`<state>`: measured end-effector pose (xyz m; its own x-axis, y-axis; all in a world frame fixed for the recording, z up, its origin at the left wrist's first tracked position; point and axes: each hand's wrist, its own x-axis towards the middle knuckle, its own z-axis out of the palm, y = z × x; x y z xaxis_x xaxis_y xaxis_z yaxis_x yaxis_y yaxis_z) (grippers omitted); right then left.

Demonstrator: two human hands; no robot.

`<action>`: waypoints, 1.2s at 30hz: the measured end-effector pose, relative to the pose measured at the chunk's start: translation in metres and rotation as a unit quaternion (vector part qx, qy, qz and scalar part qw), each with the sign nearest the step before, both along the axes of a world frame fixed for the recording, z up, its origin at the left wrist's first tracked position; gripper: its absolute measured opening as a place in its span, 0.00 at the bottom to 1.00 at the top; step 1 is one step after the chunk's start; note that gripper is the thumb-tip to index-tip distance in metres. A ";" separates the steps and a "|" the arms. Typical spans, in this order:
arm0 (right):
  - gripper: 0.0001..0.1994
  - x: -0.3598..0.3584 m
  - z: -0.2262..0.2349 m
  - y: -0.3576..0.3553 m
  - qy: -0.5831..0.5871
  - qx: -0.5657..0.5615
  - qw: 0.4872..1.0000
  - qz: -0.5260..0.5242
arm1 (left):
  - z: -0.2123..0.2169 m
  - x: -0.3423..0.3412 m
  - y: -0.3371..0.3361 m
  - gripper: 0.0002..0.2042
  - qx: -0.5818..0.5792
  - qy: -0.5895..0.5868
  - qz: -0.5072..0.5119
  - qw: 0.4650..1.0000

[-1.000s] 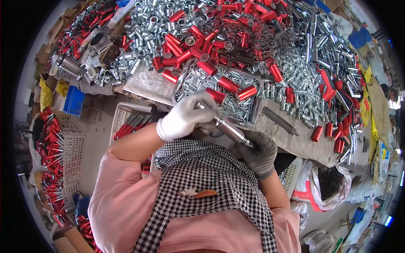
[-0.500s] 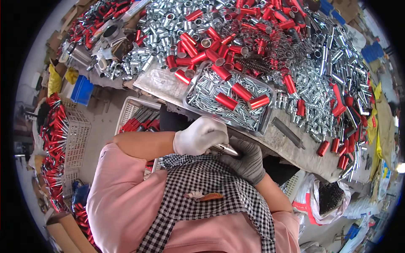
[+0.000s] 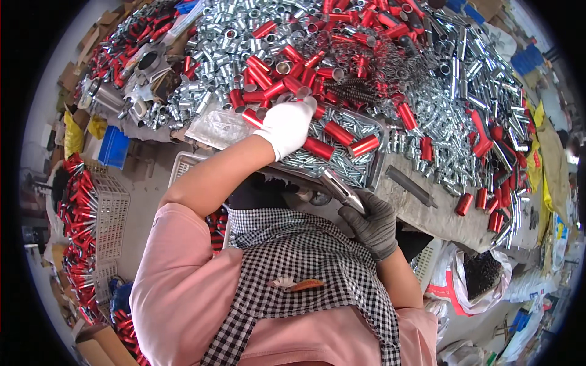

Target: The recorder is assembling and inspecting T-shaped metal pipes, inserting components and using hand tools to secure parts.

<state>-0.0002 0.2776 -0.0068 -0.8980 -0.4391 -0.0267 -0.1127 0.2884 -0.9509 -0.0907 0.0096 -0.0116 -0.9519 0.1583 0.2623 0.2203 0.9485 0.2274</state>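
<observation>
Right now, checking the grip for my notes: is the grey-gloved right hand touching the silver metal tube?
Touching. The head view shows the right hand with its fingers wrapped around the lower end of the silver metal tube.

The left hand (image 3: 287, 127) lies on the tray (image 3: 373, 163) of tubes (image 3: 342, 133); the right hand (image 3: 372, 222) holds a rod (image 3: 340, 188) below it, baskets (image 3: 110, 213) left.

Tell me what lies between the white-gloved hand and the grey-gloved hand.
In the head view, between the left hand and right hand lies the tray holding small silver parts and red tubes.
</observation>
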 end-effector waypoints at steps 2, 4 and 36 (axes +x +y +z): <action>0.20 0.002 0.001 0.002 0.002 -0.010 1.000 -0.005 | 0.002 -0.003 0.001 0.06 -0.010 -0.004 -0.007 1.000; 0.20 0.003 0.000 0.003 0.025 0.003 1.000 -0.012 | 0.011 0.002 0.000 0.09 -0.004 0.007 -0.017 1.000; 0.26 0.015 -0.001 0.009 0.446 0.160 0.881 0.008 | 0.051 0.091 0.053 0.14 0.255 -0.271 -0.261 0.891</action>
